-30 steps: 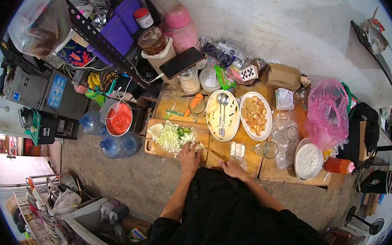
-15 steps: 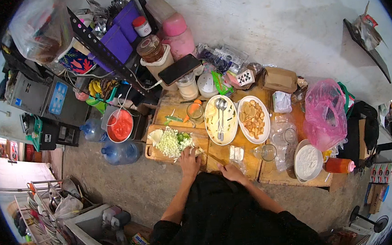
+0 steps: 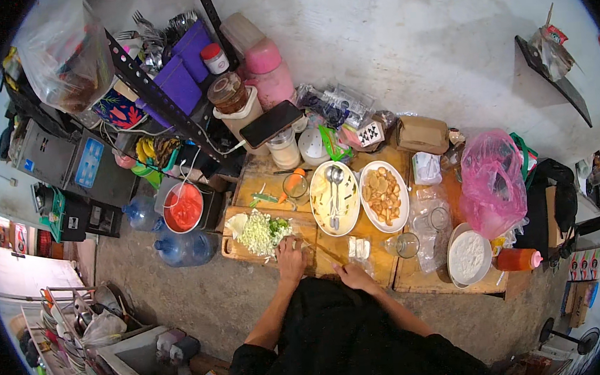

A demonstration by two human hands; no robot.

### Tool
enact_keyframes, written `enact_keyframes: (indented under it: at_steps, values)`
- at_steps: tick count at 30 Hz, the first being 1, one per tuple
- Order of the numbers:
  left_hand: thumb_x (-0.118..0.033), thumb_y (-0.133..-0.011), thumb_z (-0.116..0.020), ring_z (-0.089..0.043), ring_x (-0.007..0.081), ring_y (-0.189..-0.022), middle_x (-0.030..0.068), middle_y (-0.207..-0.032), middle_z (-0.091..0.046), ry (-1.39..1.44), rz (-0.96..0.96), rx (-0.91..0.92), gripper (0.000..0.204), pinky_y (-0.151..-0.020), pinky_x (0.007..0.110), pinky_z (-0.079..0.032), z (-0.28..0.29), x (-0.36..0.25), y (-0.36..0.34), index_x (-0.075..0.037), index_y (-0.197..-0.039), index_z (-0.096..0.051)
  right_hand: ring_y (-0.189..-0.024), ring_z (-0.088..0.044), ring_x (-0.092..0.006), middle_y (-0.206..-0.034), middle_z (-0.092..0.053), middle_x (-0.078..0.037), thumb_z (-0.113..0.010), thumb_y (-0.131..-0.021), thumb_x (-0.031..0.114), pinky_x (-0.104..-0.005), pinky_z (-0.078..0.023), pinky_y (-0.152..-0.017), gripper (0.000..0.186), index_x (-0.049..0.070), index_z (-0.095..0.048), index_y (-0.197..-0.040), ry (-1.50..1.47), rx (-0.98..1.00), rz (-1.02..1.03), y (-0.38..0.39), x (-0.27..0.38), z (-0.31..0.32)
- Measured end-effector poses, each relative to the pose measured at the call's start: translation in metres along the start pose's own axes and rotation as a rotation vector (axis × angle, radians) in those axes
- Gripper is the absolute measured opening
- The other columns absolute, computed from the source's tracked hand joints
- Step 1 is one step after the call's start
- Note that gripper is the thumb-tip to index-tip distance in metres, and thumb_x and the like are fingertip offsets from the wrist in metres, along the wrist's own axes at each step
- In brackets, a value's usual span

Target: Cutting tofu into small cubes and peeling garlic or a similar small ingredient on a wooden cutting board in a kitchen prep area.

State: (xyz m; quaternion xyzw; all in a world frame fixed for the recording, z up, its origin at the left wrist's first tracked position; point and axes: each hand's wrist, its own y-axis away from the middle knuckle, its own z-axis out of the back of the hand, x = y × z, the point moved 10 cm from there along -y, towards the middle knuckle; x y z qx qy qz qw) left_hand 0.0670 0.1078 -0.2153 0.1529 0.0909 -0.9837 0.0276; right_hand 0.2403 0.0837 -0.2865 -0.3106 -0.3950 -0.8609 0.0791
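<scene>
A heap of finely chopped pale green cabbage (image 3: 258, 234) lies on a wooden cutting board (image 3: 233, 250), with darker green bits at its right side. My left hand (image 3: 291, 260) rests at the heap's lower right edge, fingers bent down together. Whatever is under those fingertips is hidden. To its right, my right hand (image 3: 355, 277) is closed round the handle of a knife (image 3: 328, 256). The knife's blade slants up and left toward the board, apart from the left fingers. A larger pale cabbage piece (image 3: 236, 225) sits at the heap's left end.
Beyond the board stand a glass (image 3: 296, 186), an oval plate with two spoons (image 3: 325, 221) and a plate of brown chunks (image 3: 385, 216). Rightward are an empty-looking glass jar (image 3: 407, 245), a bowl of white powder (image 3: 469, 255) and a red bottle (image 3: 517, 260). A phone (image 3: 271, 124) hangs over the back.
The whole view has shifted slightly, so the table sits lower. My left fingers look more bent, and the pale piece beside them no longer shows. The knife stays in my right hand.
</scene>
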Motion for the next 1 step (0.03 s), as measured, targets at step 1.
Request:
enact_keyframes:
  at_steps: [1]
  values:
    - [-0.021, -0.067, -0.066, -0.042, 0.0281, -0.102, 0.0102, -0.106, -0.046, -0.02, -0.029, 0.005, 0.034, -0.082, 0.043, -0.034, -0.0051, 0.0007, 0.0014, -0.01, -0.098, -0.057, -0.084, -0.054, -0.0443, -0.082, -0.055, -0.033, -0.029, -0.086, 0.056, -0.0463, -0.041, -0.077, 0.073, -0.011, -0.057, -0.077, 0.0, -0.001, 0.001, -0.0006, 0.0003, 0.0006]
